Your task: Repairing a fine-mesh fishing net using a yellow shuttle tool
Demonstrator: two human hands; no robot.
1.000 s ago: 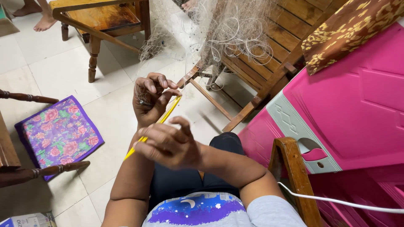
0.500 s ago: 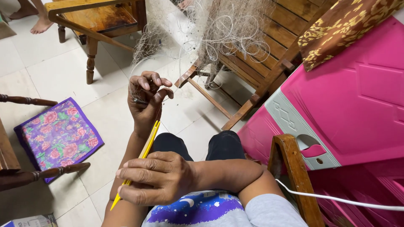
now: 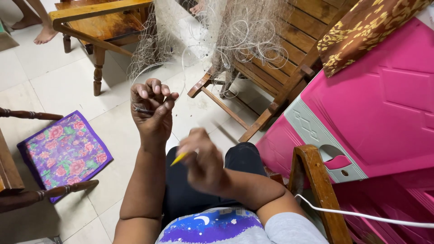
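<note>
Pinching the net (image 3: 235, 31) strand up high, my left hand (image 3: 151, 108) sits just above my blurred right hand (image 3: 203, 162), fist closed round the yellow needle (image 3: 179, 158) angled up-right toward it.

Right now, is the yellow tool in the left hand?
No, the yellow tool pokes out of the blurred right hand; the left hand pinches net line.

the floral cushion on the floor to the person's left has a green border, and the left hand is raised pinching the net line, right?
Not quite: in the head view the floral cushion has a purple border, not green. The rest holds: it lies on the floor to the person's left, and the left hand is raised, its grip pinched on the net line.
</note>
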